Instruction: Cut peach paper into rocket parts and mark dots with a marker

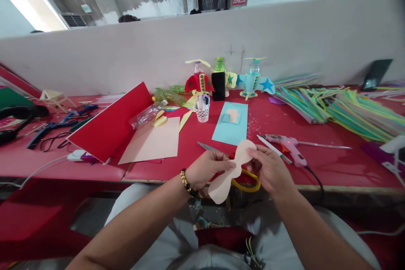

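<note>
Between my two hands is a pale paper propeller cutout (221, 185), wide at both ends and narrow in the middle, tilted above the table's front edge. My left hand (207, 168), with a beaded bracelet at the wrist, pinches it near its middle. The fingers of my right hand (268, 166) grip its upper right end. Behind and below the cutout lie scissors (247, 186) with yellow handles, partly hidden by my hands; one blade tip pokes out to the left. A pink glue gun (294, 149) and a white pen-like tool rest right of my right hand.
A blue sheet (229, 135) with small cut pieces and a pale sheet (158, 143) lie ahead. A red board (114, 124) leans at left. Bottle planes (251, 82), a phone (218, 86) and a pen cup (202, 114) stand behind. Colored strips (357, 112) are heaped right.
</note>
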Demonstrator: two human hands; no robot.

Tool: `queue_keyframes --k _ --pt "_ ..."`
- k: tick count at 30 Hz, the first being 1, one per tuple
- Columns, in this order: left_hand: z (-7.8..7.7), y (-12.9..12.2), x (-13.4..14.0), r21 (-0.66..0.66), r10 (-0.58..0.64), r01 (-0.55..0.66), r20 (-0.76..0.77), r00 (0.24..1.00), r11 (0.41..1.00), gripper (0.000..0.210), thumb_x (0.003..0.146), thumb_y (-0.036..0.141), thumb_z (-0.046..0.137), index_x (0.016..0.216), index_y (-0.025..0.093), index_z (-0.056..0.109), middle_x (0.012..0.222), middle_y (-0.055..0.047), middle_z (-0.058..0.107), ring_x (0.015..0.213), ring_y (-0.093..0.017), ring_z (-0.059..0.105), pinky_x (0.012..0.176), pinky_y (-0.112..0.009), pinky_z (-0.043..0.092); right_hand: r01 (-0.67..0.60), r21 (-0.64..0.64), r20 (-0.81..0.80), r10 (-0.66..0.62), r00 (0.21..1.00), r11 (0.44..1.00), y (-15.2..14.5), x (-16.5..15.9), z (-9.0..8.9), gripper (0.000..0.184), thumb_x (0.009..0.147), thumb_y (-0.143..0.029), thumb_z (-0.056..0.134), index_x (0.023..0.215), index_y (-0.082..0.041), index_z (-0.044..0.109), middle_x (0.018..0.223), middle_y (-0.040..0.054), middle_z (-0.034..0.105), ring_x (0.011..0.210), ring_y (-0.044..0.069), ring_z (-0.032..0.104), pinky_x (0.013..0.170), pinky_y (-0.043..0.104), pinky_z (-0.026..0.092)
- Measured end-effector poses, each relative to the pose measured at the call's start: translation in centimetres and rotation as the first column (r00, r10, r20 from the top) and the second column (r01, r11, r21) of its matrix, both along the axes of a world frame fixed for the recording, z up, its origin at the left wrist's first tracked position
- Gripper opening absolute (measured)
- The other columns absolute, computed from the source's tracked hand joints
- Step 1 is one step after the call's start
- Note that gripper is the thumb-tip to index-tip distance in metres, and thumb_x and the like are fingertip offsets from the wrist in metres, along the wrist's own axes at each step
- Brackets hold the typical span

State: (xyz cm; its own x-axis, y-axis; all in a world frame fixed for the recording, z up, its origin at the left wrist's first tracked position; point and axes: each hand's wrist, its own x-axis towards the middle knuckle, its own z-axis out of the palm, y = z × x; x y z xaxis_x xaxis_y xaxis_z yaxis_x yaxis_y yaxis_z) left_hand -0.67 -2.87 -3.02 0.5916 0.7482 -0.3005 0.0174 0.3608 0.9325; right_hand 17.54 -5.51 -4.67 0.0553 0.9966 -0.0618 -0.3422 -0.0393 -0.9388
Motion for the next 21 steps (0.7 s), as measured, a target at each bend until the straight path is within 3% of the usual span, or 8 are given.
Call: queue_keyframes --k 4,10,13,16,21 --pt "0.1 0.0 -0.3 0.015 -0.025 0.025 -0.032 0.999 1.000 0.040 0.066 0.046 0.077 0.063 0.013 0.055 0.057 0.003 0.052 0.048 -0.005 0.042 0.047 -0.020 0.028 0.015 0.037 -0.020 -0.015 1.000 0.999 -0.1 0.5 0.1 0.017 0.076 -0.032 0.071 0.071 -0.018 0.063 0.052 -0.0031 0.060 0.044 0.007 0.050 0.044 0.016 0.039" --pt "0.8 -0.4 -0.1 -0.004 -0.056 0.056 -0.034 0.998 0.998 0.039 0.067 0.045 0.078 0.074 0.014 0.056 0.065 0.002 0.060 0.050 -0.007 0.051 0.048 -0.019 0.035 -0.087 0.061 0.041 0.085 0.996 0.994 -0.3 1.3 0.3 0.014 0.073 -0.026 0.077 0.077 -0.016 0.068 0.058 -0.0012 0.063 0.044 0.007 0.051 0.041 0.016 0.039" --pt "0.9 -0.4 -0.2 -0.148 -0.144 0.161 0.118 0.983 0.976 0.044 0.072 0.053 0.072 0.090 0.015 0.059 0.078 -0.004 0.067 0.062 -0.012 0.063 0.056 -0.022 0.045 -0.072 0.108 0.056 0.066 0.996 0.991 -0.3 1.7 0.4 0.011 0.074 -0.023 0.075 0.080 -0.017 0.068 0.063 -0.0006 0.066 0.048 0.008 0.055 0.045 0.017 0.043" --pt "0.4 0.2 -0.5 -0.309 -0.256 0.323 0.237 0.937 0.895 0.064 0.079 0.070 0.051 0.101 0.011 0.062 0.083 -0.012 0.070 0.066 -0.019 0.067 0.057 -0.026 0.051 -0.046 0.154 0.071 0.036 0.997 0.987 -0.3 1.9 0.3 0.010 0.075 -0.021 0.074 0.082 -0.018 0.069 0.062 -0.0018 0.066 0.050 0.009 0.058 0.048 0.019 0.046" --pt "-0.5 0.9 -0.9 -0.396 -0.253 0.357 0.292 0.923 0.846 0.065 0.087 0.067 0.037 0.108 0.010 0.060 0.093 -0.016 0.070 0.062 -0.019 0.068 0.054 -0.033 0.057 -0.033 0.175 0.113 0.013 0.994 0.984 -0.3 2.2 0.0 0.011 0.076 -0.021 0.074 0.084 -0.020 0.068 0.060 -0.0026 0.065 0.053 0.011 0.059 0.050 0.019 0.048"
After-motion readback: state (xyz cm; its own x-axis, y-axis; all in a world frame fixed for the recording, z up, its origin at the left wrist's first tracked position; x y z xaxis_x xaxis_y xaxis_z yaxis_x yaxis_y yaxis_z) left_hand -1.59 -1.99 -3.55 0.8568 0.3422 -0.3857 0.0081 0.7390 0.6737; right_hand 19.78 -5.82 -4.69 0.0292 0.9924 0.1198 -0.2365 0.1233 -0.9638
